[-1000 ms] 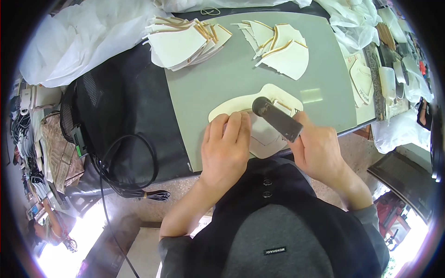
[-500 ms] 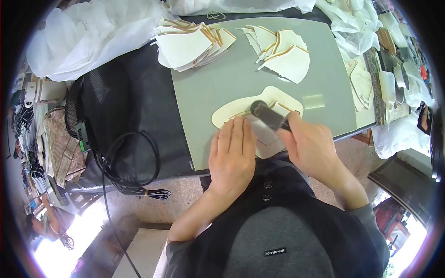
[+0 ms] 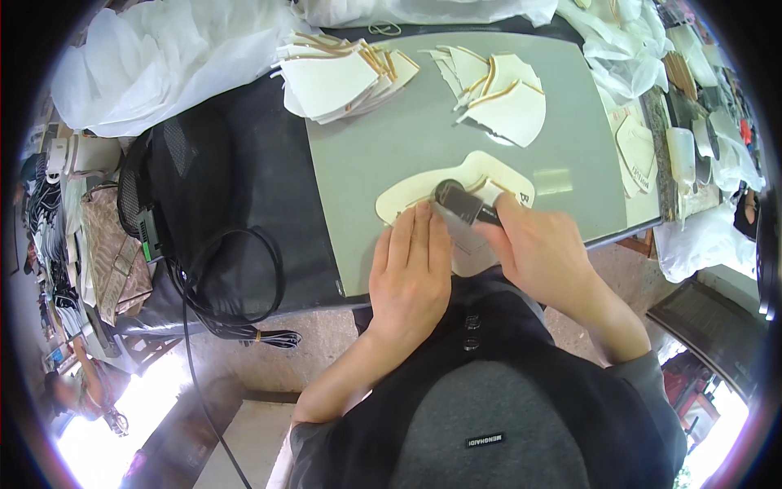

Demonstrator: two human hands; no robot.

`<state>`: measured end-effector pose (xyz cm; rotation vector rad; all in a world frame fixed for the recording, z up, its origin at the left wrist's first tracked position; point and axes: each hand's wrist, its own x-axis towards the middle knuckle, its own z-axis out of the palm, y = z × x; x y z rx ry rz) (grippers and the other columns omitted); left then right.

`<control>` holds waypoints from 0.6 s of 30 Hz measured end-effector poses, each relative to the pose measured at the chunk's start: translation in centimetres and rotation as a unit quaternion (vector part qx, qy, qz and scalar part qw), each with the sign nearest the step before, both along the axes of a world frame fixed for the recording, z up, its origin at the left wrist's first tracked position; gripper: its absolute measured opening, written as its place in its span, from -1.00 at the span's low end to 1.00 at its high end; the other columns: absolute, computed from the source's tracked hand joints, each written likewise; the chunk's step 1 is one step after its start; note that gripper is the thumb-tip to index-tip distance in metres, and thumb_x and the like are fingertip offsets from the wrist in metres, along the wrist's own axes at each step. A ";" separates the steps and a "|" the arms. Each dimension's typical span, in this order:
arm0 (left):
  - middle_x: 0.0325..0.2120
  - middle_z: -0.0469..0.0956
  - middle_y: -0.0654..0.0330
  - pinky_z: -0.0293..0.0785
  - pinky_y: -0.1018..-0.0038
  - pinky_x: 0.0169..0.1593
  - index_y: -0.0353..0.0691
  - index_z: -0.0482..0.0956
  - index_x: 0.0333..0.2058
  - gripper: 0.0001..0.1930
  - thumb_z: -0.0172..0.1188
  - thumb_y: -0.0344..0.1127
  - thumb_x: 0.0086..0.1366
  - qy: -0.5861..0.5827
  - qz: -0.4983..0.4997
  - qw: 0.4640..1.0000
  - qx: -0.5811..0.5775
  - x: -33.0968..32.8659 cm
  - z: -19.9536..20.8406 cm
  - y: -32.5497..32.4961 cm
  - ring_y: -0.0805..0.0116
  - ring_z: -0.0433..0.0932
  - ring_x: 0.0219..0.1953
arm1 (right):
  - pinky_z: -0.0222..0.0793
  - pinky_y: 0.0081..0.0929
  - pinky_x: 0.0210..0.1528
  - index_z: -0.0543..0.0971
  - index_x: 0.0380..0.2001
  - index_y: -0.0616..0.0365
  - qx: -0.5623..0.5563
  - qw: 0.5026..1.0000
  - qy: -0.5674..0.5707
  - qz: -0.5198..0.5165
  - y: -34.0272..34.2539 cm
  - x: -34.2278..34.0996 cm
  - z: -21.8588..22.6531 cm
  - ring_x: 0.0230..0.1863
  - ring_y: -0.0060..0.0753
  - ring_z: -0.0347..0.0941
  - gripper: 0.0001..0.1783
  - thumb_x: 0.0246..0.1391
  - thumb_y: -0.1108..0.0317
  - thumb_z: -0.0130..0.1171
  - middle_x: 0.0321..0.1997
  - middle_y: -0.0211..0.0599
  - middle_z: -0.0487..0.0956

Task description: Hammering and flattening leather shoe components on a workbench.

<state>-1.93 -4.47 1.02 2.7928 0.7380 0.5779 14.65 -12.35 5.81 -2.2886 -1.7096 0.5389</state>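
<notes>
Presently, the right hand's (image 3: pixel 539 244) grip is closed around a dark hammer (image 3: pixel 466 204). Left hand (image 3: pixel 411 259) lies flat, fingers extended, across the cream panel (image 3: pixel 463 172).

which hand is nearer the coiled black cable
Left. The left hand lies to the right of the coiled black cable; the right hand, gripping a dark tool, is farther right.

Coiled black cable (image 3: pixel 240 332), crumpled white plastic (image 3: pixel 163 69)
</notes>
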 end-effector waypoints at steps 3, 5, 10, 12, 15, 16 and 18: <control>-0.07 0.60 -0.08 0.49 0.25 0.04 -0.46 0.54 -0.11 -0.71 0.16 -0.41 0.22 -0.004 0.004 1.000 0.012 0.0 -0.2 -0.1 0.08 0.54 0.03 | 0.31 -0.16 -0.63 0.32 -0.46 0.20 0.041 0.998 0.037 -0.021 -0.1 -0.2 0.6 -0.66 0.02 0.46 -0.61 0.28 0.13 0.10 -0.71 -0.13 0.45; -0.05 0.58 -0.05 0.47 0.24 0.03 -0.44 0.52 -0.08 -0.66 0.22 -0.43 0.15 -0.008 0.006 1.000 0.005 0.0 -0.2 -0.2 0.07 0.53 0.04 | 0.32 -0.15 -0.62 0.32 -0.47 0.20 -0.023 1.000 0.001 0.000 0.1 -0.2 0.2 -0.66 0.02 0.46 -0.61 0.28 0.12 0.10 -0.72 -0.14 0.44; -0.01 0.56 -0.01 0.46 0.23 0.02 -0.41 0.50 -0.04 -0.59 0.28 -0.46 0.10 -0.013 0.013 1.000 -0.008 0.0 -0.2 -0.3 0.08 0.52 0.05 | 0.32 -0.15 -0.62 0.32 -0.47 0.20 0.017 1.000 0.013 0.000 -0.2 -0.2 -0.1 -0.66 0.00 0.47 -0.61 0.28 0.12 0.10 -0.73 -0.14 0.43; -0.08 0.61 -0.06 0.48 0.26 0.04 -0.44 0.52 -0.12 -0.71 0.20 -0.42 0.21 -0.027 0.017 0.999 -0.028 0.0 0.1 0.0 0.08 0.53 0.05 | 0.33 -0.15 -0.62 0.32 -0.47 0.19 -0.002 1.000 0.002 0.008 -0.1 -0.1 -0.1 -0.66 0.00 0.47 -0.61 0.28 0.12 0.10 -0.74 -0.14 0.43; -0.07 0.61 -0.02 0.49 0.26 0.03 -0.43 0.53 -0.13 -0.73 0.21 -0.41 0.21 -0.069 0.000 0.994 -0.081 -0.6 -0.4 0.8 0.09 0.54 0.04 | 0.33 -0.15 -0.62 0.33 -0.47 0.19 -0.019 1.000 0.000 0.008 0.0 0.0 -0.2 -0.66 0.01 0.47 -0.61 0.28 0.12 0.10 -0.74 -0.14 0.43; -0.07 0.61 -0.02 0.49 0.26 0.03 -0.43 0.53 -0.13 -0.73 0.21 -0.41 0.21 -0.069 0.001 0.994 -0.081 -0.6 -0.5 0.8 0.09 0.54 0.04 | 0.33 -0.16 -0.62 0.33 -0.47 0.20 -0.013 1.000 0.007 0.004 0.0 0.1 -0.2 -0.66 0.01 0.47 -0.61 0.28 0.12 0.10 -0.74 -0.14 0.43; -0.06 0.61 0.00 0.50 0.27 0.01 -0.40 0.54 -0.16 -0.73 0.26 -0.42 0.17 -0.051 -0.007 0.999 0.001 -0.5 -0.7 0.7 0.11 0.55 0.03 | 0.33 -0.17 -0.62 0.33 -0.47 0.21 -0.007 1.000 0.014 0.002 0.1 0.1 0.1 -0.66 0.01 0.47 -0.61 0.29 0.13 0.10 -0.74 -0.14 0.44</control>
